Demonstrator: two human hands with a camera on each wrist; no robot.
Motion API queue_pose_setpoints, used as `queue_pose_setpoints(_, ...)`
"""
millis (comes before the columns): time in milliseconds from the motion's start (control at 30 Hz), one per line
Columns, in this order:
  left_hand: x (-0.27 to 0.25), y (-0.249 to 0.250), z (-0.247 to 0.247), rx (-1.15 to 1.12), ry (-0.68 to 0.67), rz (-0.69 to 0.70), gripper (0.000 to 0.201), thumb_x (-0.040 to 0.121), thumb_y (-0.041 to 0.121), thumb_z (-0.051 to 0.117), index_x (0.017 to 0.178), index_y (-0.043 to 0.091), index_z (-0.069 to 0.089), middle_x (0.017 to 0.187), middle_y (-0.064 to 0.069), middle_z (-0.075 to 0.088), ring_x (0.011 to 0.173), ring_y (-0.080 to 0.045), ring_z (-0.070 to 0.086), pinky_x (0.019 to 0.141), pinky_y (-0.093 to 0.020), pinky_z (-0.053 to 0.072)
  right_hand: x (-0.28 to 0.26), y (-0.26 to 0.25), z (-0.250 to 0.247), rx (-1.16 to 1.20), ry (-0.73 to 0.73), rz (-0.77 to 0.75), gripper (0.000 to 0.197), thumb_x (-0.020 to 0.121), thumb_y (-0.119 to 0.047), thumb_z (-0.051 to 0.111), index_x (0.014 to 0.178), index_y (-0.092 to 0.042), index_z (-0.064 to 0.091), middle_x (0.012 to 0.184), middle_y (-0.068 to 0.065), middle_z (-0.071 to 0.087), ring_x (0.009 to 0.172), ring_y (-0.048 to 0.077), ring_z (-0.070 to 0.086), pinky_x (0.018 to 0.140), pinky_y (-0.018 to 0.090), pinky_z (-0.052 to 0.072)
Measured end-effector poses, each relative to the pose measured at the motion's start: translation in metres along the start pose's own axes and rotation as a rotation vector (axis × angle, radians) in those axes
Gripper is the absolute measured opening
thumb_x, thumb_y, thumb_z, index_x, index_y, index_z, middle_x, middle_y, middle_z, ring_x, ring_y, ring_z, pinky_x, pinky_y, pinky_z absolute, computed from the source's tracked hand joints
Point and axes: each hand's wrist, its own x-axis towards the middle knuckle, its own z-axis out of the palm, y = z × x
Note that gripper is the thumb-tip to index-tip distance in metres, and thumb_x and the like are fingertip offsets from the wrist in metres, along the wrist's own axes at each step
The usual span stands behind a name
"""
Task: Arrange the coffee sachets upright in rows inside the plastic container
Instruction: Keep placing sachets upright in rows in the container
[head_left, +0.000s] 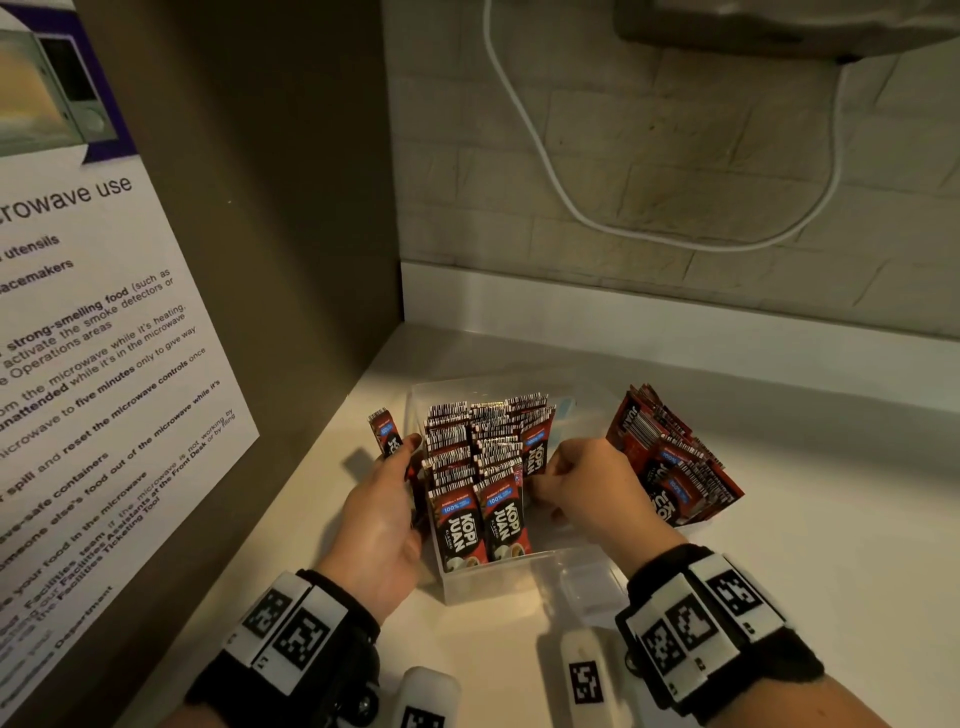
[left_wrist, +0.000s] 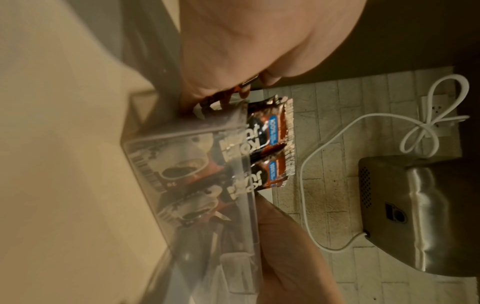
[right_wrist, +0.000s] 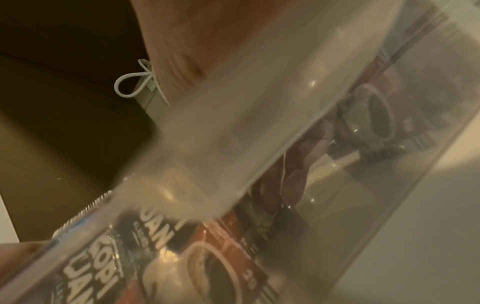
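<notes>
The left hand (head_left: 382, 519) pinches one sachet (head_left: 387, 435) beside the plastic container (head_left: 524, 577). The right hand (head_left: 587, 486) seems to pinch a standing sachet (head_left: 535, 452) inside.

both hands are bare, with short nails. the left hand (head_left: 382, 525) has a black band strapped round the wrist, and on it sit white blocks printed with square black-and-white markers. the right hand (head_left: 587, 488) wears the same kind of black strap, its white blocks carrying three such markers side by side. below each wrist a rounded white piece juts out, also bearing a black marker.
</notes>
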Motion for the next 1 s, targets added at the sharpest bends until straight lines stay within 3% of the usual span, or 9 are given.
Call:
queue_pose_setpoints(133, -0.002, 0.000, 0.000, 0.011, -0.007, 0.006, 0.020, 0.099, 0.028, 0.048, 0.100, 0.016, 0.064, 0.070, -0.003, 0.074, 0.080, -0.022, 0.069, 0.064, -0.037, 0.050, -0.002, 0.001, -0.001, 0.017, -0.040, -0.015, 0.018, 0.077, -0.019, 0.073, 0.064, -0.009, 0.064, 0.067, 0.007, 0.069, 0.071, 0.027, 0.068, 0.074, 0.046, 0.058)
queue_pose_setpoints(233, -0.001, 0.000, -0.001, 0.021, -0.003, 0.007, 0.021, 0.099, 0.028, 0.048, 0.101, 0.015, 0.064, 0.073, -0.004, 0.075, 0.082, -0.023, 0.069, 0.069, -0.039, 0.052, -0.002, 0.002, 0.000, 0.024, -0.050, -0.017, 0.020, 0.078, -0.021, 0.074, 0.061, -0.013, 0.066, 0.066, 0.003, 0.069, 0.069, 0.024, 0.068, 0.073, 0.046, 0.058)
queue_pose_setpoints(467, 0.001, -0.001, -0.002, 0.016, 0.023, 0.001, 0.020, 0.099, 0.028, 0.051, 0.102, 0.013, 0.064, 0.074, -0.004, 0.075, 0.082, -0.023, 0.069, 0.066, -0.038, 0.051, -0.001, 0.000, 0.000, 0.019, -0.026, -0.018, 0.024, 0.082, -0.029, 0.070, 0.060, -0.020, 0.069, 0.069, -0.001, 0.070, 0.068, 0.020, 0.067, 0.075, 0.043, 0.058)
queue_pose_setpoints(667, 0.001, -0.001, -0.004, 0.023, 0.026, 0.018, 0.019, 0.099, 0.025, 0.051, 0.104, 0.012, 0.064, 0.074, -0.004, 0.075, 0.079, -0.021, 0.068, 0.073, -0.039, 0.053, 0.001, 0.002, 0.001, 0.007, -0.032, -0.016, 0.021, 0.083, -0.033, 0.069, 0.066, -0.021, 0.071, 0.071, -0.003, 0.070, 0.069, 0.017, 0.067, 0.075, 0.043, 0.058)
queue_pose_setpoints(733, 0.002, -0.002, -0.005, 0.047, 0.056, 0.041, 0.017, 0.101, 0.020, 0.048, 0.107, 0.016, 0.063, 0.082, -0.004, 0.072, 0.079, -0.018, 0.065, 0.069, -0.036, 0.050, 0.001, 0.004, 0.001, 0.030, -0.037, -0.013, 0.020, 0.080, -0.032, 0.073, 0.065, -0.018, 0.071, 0.070, -0.001, 0.070, 0.069, 0.019, 0.067, 0.074, 0.044, 0.058)
queue_pose_setpoints(833, 0.006, -0.002, -0.009, 0.100, 0.116, 0.118, 0.030, 0.102, 0.011, 0.040, 0.121, 0.022, 0.060, 0.099, -0.003, 0.065, 0.085, -0.015, 0.058, 0.083, -0.037, 0.047, 0.003, 0.006, 0.001, 0.070, -0.025, -0.009, 0.022, 0.073, -0.028, 0.078, 0.061, -0.012, 0.068, 0.066, 0.003, 0.069, 0.068, 0.022, 0.068, 0.072, 0.045, 0.058)
queue_pose_setpoints(933, 0.009, 0.003, -0.013, 0.109, 0.161, 0.185, 0.038, 0.103, 0.007, 0.035, 0.128, 0.023, 0.058, 0.095, 0.010, 0.054, 0.083, -0.006, 0.051, 0.097, -0.037, 0.045, 0.001, 0.005, -0.001, 0.117, 0.000, -0.003, 0.020, 0.073, -0.019, 0.077, 0.066, -0.004, 0.067, 0.068, 0.010, 0.070, 0.068, 0.027, 0.068, 0.071, 0.043, 0.059)
queue_pose_setpoints(1000, 0.008, 0.010, -0.016, 0.089, 0.151, 0.247, 0.033, 0.101, 0.006, 0.041, 0.125, 0.023, 0.056, 0.096, 0.009, 0.054, 0.085, -0.005, 0.052, 0.096, -0.037, 0.047, -0.002, 0.005, -0.004, 0.194, 0.042, -0.035, 0.021, 0.076, -0.013, 0.073, 0.070, 0.005, 0.066, 0.071, 0.018, 0.069, 0.064, 0.029, 0.066, 0.066, 0.039, 0.058)
